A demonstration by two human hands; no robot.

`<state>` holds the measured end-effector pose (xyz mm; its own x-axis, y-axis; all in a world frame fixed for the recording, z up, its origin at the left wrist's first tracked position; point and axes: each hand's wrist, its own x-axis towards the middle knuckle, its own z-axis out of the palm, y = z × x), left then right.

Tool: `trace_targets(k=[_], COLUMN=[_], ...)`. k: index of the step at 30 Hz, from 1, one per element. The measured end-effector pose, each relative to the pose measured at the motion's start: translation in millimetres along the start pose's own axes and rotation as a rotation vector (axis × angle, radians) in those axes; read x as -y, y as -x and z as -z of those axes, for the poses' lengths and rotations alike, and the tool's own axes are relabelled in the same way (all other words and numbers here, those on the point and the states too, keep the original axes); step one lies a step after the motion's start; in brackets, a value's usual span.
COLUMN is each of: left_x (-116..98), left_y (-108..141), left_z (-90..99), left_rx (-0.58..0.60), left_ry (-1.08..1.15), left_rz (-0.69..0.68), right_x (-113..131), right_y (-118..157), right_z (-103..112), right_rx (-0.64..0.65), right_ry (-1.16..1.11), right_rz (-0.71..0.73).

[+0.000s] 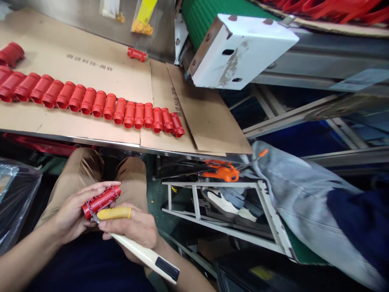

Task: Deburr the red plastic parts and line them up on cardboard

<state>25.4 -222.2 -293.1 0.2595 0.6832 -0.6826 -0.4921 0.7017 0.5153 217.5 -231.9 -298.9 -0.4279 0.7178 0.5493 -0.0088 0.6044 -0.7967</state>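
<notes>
My left hand (71, 209) is closed round a red plastic tubular part (105, 199) with cut-out details along its side, held above my lap. My right hand (133, 227) grips a knife (142, 253) with a cream handle and a dark end. A yellow finger cot (115, 213) covers one finger of that hand. The short blade meets the lower end of the red part near my left fingers. On the cardboard-covered table ahead, a long row of similar red tubular parts (88, 100) lies side by side.
A single red part (136, 54) lies farther back on the cardboard (100, 48). Bags with yellow pieces (142, 27) are behind it. A white metal bracket (243, 52) juts out at the right. Orange-handled scissors (223, 173) are beside the table edge, near another person's leg (304, 202).
</notes>
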Motion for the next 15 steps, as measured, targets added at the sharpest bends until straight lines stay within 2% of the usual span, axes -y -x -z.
trace_targets(k=[5,7,11,15], left_x=[-1.2,0.2,3.6,3.6], left_y=[1.6,1.2,-1.6,-3.3], left_z=[-3.7,-2.9,0.7,3.4], left_rx=[-0.041,-0.046,-0.047,0.032], left_ry=[0.020,0.019,0.002,0.039], left_rz=[0.044,0.052,0.032,-0.001], right_x=[-3.1,0.0,14.3,21.3], right_y=[-1.1,-5.5,-14.7,-6.1], right_z=[0.6,4.1,10.2,8.6], right_rx=[-0.028,0.031,0.196,0.217], right_ry=[-0.021,0.005,0.195,0.160], right_rz=[-0.019,-0.012,0.010,0.084])
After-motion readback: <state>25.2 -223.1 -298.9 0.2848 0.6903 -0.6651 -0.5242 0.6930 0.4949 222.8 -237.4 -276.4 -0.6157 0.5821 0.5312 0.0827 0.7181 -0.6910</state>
